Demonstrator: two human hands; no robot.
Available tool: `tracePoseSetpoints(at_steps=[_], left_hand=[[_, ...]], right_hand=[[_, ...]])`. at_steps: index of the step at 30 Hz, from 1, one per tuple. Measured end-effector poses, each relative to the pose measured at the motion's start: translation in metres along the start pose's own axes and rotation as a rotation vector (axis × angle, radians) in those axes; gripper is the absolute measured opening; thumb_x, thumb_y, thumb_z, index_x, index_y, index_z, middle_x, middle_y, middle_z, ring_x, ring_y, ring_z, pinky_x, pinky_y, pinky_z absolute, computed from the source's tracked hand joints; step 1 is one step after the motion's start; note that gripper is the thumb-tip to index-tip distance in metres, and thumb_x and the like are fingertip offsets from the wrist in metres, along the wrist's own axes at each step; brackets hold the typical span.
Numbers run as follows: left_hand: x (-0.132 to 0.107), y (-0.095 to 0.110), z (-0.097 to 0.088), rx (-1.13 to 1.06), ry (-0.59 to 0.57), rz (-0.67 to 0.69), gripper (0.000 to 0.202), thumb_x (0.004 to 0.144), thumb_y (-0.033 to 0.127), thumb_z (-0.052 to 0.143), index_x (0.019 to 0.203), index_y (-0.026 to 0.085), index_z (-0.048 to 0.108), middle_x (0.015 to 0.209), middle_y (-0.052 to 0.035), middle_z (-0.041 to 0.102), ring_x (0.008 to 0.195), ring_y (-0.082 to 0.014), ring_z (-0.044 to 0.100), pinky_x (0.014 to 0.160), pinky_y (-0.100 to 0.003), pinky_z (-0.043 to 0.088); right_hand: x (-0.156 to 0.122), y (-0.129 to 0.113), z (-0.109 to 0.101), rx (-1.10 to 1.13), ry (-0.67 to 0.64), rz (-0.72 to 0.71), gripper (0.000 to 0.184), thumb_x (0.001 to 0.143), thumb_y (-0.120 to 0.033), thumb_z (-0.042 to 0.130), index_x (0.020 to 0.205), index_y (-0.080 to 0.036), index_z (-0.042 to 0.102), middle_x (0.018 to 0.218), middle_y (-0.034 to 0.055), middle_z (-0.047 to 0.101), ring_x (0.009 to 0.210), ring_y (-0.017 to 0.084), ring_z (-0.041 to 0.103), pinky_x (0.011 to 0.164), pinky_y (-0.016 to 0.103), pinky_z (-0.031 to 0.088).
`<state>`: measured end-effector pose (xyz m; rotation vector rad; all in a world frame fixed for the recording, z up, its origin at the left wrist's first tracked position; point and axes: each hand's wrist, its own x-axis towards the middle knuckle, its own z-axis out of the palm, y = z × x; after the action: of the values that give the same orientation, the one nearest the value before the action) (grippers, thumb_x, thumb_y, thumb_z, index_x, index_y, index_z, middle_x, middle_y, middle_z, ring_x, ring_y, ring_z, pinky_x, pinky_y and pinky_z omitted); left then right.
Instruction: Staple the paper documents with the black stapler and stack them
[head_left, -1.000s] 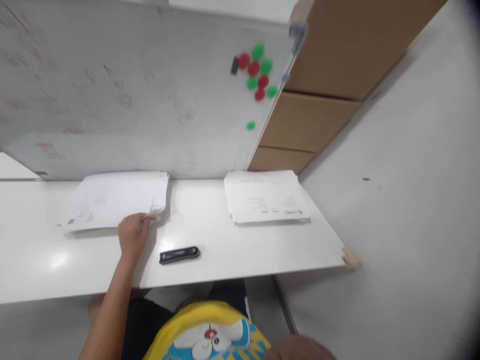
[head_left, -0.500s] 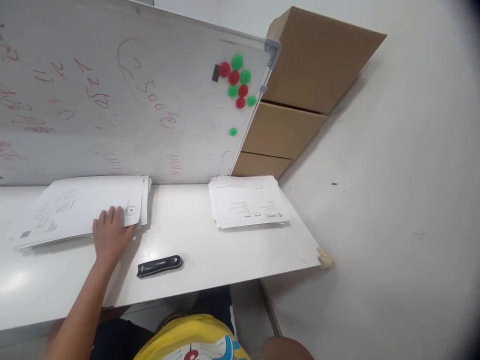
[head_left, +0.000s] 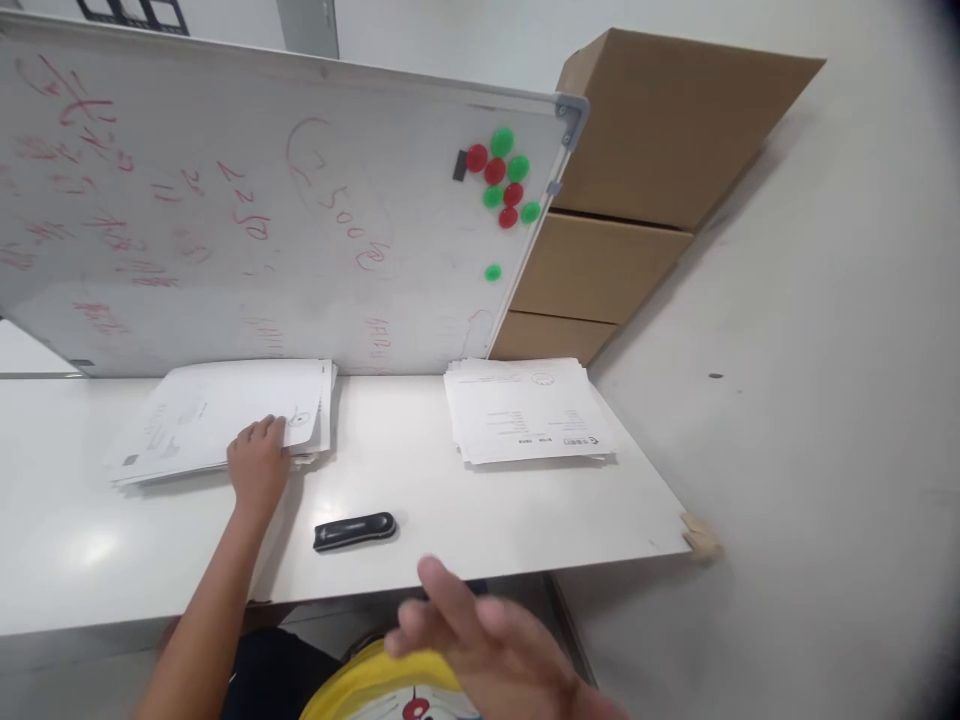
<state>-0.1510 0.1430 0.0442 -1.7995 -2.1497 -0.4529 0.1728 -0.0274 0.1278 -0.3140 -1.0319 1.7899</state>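
My left hand (head_left: pixel 259 462) is at the near edge of the left paper stack (head_left: pixel 225 405). Its fingers lie over the top sheet and the thumb is partly hidden at the edge, so it pinches that sheet near a round stamp. The sheet's right corner stands slightly off the pages beneath. My right hand (head_left: pixel 487 640) is in the air in front of the table's near edge, a little blurred, its fingers apart and holding nothing. Between the hands, a black stapler (head_left: pixel 355 531) lies on the white table (head_left: pixel 390 430).
Another paper stack (head_left: pixel 529 415) lies on the right of the table. Behind stands a whiteboard (head_left: pixel 420 300) with red writing and several red and green magnets (head_left: pixel 495 171). Brown cardboard boxes (head_left: pixel 675 130) are piled by the wall. A beige guard (head_left: pixel 701 538) covers the table corner.
My right hand has come into view from below. My left hand stays at the left stack, with the top sheet's corner now shifted. The view has swung slightly left.
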Motion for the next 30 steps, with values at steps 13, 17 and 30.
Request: tracePoseSetpoints(at_steps=[13,17,30], left_hand=[[-0.003,0.002,-0.009,0.073,-0.068,0.041,0.060,0.076,0.028,0.057,0.132,0.015,0.043,0.130,-0.0189,0.049,0.117,-0.0374,0.042,0.092,-0.048,0.033],[-0.003,-0.002,-0.007,0.105,-0.040,0.060,0.055,0.077,0.020,0.053,0.131,0.016,0.045,0.127,-0.0174,0.051,0.114,-0.0352,0.044,0.088,-0.045,0.034],[-0.014,0.030,-0.064,-0.063,-0.032,0.138,0.020,0.081,0.018,0.046,0.093,0.017,0.062,0.094,-0.0119,0.062,0.086,-0.0268,0.056,0.071,-0.037,0.040]], right_hand=[[0.060,0.045,-0.018,0.110,0.148,0.042,0.049,0.090,-0.055,0.038,0.129,-0.030,0.056,0.142,0.0055,0.050,0.124,0.031,0.049,0.102,0.051,0.034],[0.062,0.051,-0.024,0.087,0.165,0.054,0.049,0.092,-0.053,0.036,0.129,-0.028,0.056,0.141,0.0064,0.051,0.121,0.031,0.051,0.101,0.050,0.034],[0.139,0.071,-0.045,-0.157,0.300,0.205,0.042,0.084,-0.054,0.055,0.113,-0.024,0.061,0.120,0.0082,0.065,0.110,0.025,0.058,0.092,0.041,0.042]])
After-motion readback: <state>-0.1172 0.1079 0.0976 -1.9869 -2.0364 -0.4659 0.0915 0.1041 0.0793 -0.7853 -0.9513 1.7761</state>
